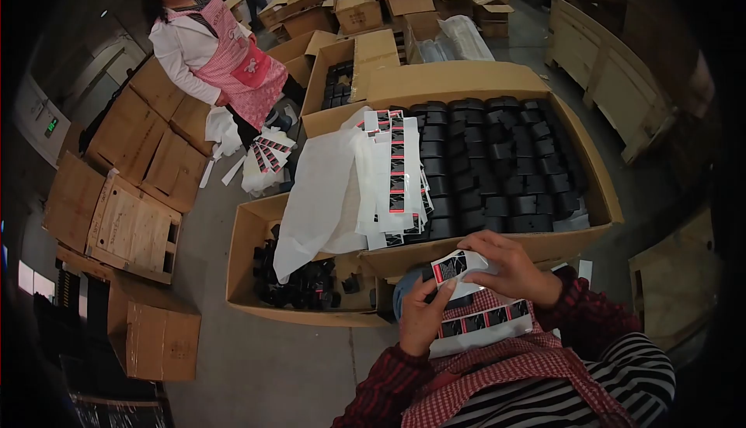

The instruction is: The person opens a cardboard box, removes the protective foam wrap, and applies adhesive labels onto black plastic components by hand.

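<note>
In front of my lap both hands are closed on a small white sticker sheet with a black-and-red printed label [450, 267]. My left hand [422, 321] grips its lower left side, thumb raised. My right hand [511, 269] pinches the curled upper right part of the sheet. Some dark surface shows just beneath it, too hidden to name. Across my checked apron lies a strip of similar labels [486, 320]. Just beyond my hands, a large cardboard box [610, 195] holds rows of black plastic parts [497, 164]. Stacked label strips [398, 168] lie on its left side.
White wrapping sheets [322, 195] drape over the box's left edge. A lower cardboard box [241, 273] with loose black parts [291, 276] stands at left. A person in a pink apron [241, 63] stands back left, near more labels [270, 154]. A wooden crate [606, 63] stands right.
</note>
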{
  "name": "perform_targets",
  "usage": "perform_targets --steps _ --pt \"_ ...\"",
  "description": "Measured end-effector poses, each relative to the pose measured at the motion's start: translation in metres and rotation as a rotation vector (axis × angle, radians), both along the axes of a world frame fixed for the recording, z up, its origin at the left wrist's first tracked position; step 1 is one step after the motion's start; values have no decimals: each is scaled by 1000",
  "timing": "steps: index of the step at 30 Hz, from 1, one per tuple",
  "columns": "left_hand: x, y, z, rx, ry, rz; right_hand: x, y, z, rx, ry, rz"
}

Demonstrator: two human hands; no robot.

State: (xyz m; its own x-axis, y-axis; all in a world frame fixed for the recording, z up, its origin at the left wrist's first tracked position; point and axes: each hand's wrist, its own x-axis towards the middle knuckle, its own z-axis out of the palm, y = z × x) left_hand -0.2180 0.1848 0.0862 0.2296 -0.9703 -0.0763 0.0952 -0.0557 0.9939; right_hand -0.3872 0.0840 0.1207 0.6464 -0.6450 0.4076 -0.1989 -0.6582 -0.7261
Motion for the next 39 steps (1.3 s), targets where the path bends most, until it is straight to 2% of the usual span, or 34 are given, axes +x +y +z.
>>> perform_targets --steps 2,3,12,16,18,19,21,23,26,28,30,32,34,37,39 --pt "2 -2 0 -17 -3 -16 4 2 -7 -44 -131 -14" --pt "3 -4 2 8 18 15 3 4 -5 -31 -116 -24" --pt "14 -7 29 -125 -72 -83 5 -3 18 405 143 186" --pt "13 -6 20 -41 -38 -60 3 -8 32 601 266 256" --pt "9 -9 17 33 72 78 2 -7 20 236 6 143" --pt "7 -9 18 30 68 77 2 -7 15 233 1 142" --pt "4 -10 23 64 11 77 3 -8 9 104 -193 43" --pt "1 -14 18 -85 -176 81 1 -6 5 135 -153 30" --pt "-4 -15 22 -46 -138 106 4 1 1 155 -112 -34" --pt "-4 -13 20 -11 -111 124 10 3 -3 -69 -189 -110" --pt "-3 -10 16 28 3 130 11 5 -1 10 -183 -86" --pt "-4 -8 18 3 -28 142 12 4 -1 90 -174 -64" --pt "-2 -5 15 -21 -54 154 15 -1 -3 -66 -172 -43" --pt "7 -3 -5 103 9 121 20 4 2 -212 -144 -98" --pt "9 -2 -8 168 355 129 22 4 -2 -258 -164 -90"
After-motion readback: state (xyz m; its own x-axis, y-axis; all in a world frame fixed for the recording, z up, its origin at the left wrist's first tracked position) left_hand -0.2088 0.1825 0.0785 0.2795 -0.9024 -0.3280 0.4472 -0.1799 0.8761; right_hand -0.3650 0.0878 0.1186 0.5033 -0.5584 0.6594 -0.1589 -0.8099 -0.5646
